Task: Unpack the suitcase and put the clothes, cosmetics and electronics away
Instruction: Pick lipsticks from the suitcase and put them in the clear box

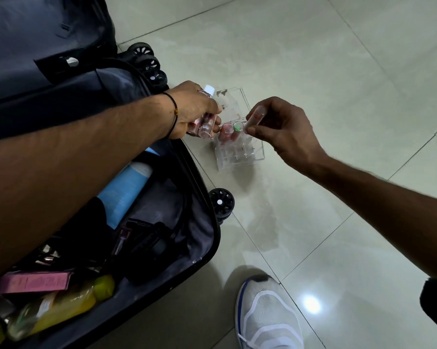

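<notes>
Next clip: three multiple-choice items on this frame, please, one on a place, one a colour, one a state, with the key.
1. Where is the clear organizer relative to the suitcase?
A. inside it
B. on the floor beside it
C. on top of its lid

2. What colour is the shoe?
A. white
B. black
C. red

3. What is the right hand doing?
A. lying flat on the floor
B. curled into an empty fist
C. pinching a small clear tube

Key: 1 B, it stands on tiles outside the suitcase's rim; 2 A, its upper is white; 3 C, thumb and fingertips pinch the tube at the organizer.
</notes>
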`<action>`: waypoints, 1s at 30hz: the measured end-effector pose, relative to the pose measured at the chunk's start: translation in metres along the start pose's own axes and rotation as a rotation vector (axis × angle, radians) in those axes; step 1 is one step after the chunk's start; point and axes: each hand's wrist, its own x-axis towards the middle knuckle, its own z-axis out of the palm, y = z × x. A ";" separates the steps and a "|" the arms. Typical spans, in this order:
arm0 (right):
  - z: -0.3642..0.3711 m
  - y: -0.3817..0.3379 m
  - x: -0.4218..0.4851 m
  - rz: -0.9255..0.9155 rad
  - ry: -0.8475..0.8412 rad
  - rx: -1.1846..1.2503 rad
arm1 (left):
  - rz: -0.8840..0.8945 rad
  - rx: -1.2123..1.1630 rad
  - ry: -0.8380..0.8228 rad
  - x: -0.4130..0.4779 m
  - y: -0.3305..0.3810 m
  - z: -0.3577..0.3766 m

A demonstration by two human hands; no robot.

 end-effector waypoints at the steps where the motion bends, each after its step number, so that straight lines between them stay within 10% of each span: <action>1: 0.001 0.001 0.000 -0.017 0.002 -0.110 | 0.001 0.002 -0.001 0.000 0.000 0.000; 30: 0.003 0.005 -0.014 -0.200 0.041 -0.383 | 0.006 -0.007 -0.017 0.000 -0.001 -0.001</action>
